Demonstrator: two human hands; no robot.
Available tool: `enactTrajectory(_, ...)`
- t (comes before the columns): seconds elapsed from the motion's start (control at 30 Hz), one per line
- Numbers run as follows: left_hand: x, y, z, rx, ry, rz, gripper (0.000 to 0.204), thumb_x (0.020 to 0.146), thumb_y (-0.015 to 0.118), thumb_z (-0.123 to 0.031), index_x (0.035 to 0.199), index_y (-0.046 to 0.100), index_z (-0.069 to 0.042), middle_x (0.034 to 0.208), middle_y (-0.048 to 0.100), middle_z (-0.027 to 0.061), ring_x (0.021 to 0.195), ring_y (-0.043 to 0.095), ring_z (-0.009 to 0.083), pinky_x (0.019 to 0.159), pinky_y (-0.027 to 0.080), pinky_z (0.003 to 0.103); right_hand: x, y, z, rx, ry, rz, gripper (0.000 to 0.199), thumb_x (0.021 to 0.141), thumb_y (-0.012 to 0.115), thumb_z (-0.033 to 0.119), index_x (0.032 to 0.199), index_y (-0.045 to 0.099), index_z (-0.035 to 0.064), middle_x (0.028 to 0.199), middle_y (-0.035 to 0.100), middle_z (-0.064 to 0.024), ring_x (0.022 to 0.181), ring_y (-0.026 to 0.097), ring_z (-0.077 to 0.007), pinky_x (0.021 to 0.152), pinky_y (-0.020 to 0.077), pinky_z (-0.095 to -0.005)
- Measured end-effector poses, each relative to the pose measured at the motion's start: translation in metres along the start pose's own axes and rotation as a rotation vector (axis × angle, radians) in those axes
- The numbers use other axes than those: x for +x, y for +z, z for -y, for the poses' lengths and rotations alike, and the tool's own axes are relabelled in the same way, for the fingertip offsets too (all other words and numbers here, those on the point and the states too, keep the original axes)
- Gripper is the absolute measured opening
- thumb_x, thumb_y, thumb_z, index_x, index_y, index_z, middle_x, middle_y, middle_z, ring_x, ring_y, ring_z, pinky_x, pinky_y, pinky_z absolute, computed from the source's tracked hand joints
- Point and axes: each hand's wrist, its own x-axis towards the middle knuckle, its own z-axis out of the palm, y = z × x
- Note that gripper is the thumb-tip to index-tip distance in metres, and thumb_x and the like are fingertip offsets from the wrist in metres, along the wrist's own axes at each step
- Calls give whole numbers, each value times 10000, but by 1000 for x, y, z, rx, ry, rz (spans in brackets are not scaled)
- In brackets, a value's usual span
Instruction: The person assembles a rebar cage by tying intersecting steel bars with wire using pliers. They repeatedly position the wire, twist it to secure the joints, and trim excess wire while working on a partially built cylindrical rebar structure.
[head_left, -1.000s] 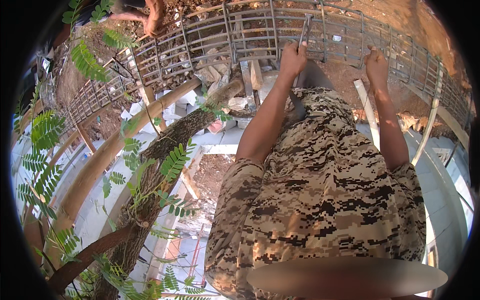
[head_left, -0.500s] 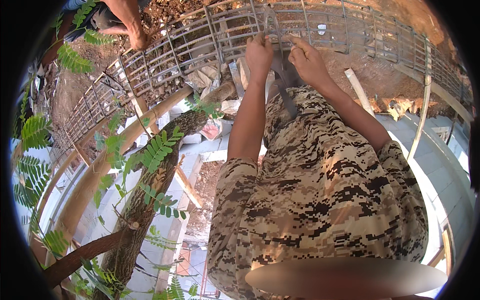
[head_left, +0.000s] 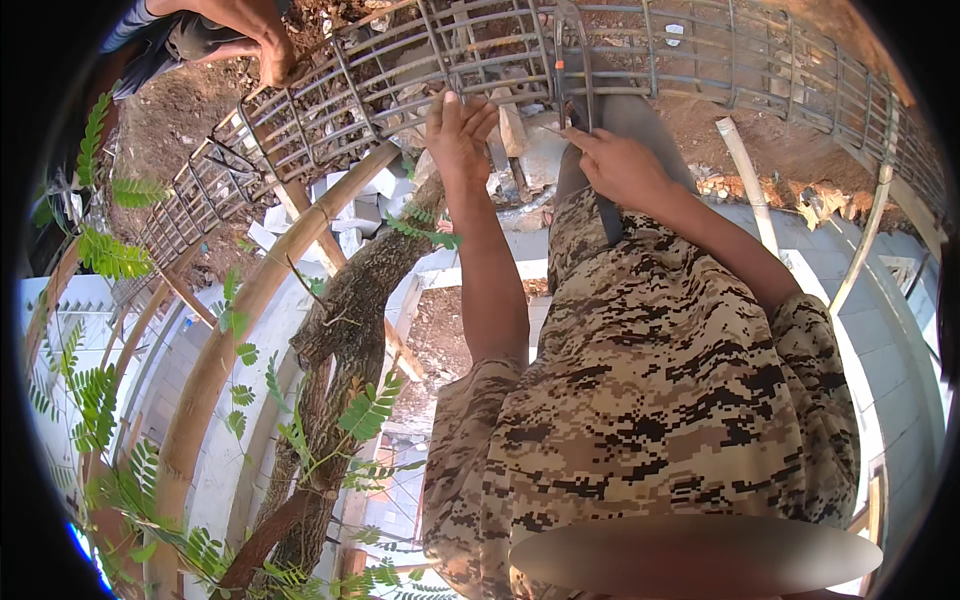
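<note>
My left hand is raised just below the near bars of a long rebar cage, its fingers loosely bent and apart; I see nothing held in it. Farther right, my right hand is closed at the lower end of a pair of metal pincers. The pincers stand against the cage, head up, with an orange mark on one handle. A thin tip shows at the right fingertips, too small to name. A dark strap hangs at my waist, below the right hand.
A rough tree branch with green leaves runs along my left, beside a bamboo pole. Another person's hand is by the cage at upper left. Rubble lies beneath; a wooden stake stands to the right.
My left hand has moved left and down, away from the pincers. My right hand has come down slightly, and the pincers now appear farther right. The view has shifted a little.
</note>
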Motion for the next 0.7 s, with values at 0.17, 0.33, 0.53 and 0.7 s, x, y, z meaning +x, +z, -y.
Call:
enactTrajectory(0.17, -14, 13, 19, 24, 12, 163, 321, 992, 600, -244, 1114, 550, 48, 906, 674, 193, 812, 710, 280, 683, 619, 352, 22, 4, 9, 518, 112, -24, 388, 974, 463, 237, 1282, 559, 22, 946, 671, -237, 873, 649, -412, 753, 510, -472)
enactTrajectory(0.33, -30, 29, 29, 584, 341, 149, 284, 976, 647, -257, 998, 675, 24, 849, 707, 123, 776, 687, 156, 699, 559, 280, 45, 1, 15, 360, 265, -128, 363, 990, 500, 280, 1274, 582, 67, 917, 673, -211, 821, 656, -393, 716, 500, -448)
enactTrajectory(0.53, -39, 13, 28, 782, 636, 146, 172, 949, 639, -86, 1020, 676, 66, 865, 641, 137, 691, 637, 162, 631, 514, 291, 32, 6, 26, 392, 271, -125, 342, 979, 470, 213, 1274, 626, 138, 837, 673, -199, 684, 641, -329, 652, 494, -411)
enactTrajectory(0.7, -36, -3, 40, 785, 607, 215, 169, 907, 702, -117, 993, 711, 27, 839, 674, 127, 718, 684, 216, 636, 524, 311, 29, 11, 5, 428, 110, -185, 388, 954, 445, 211, 1280, 641, 132, 887, 706, -171, 672, 662, -295, 641, 504, -400)
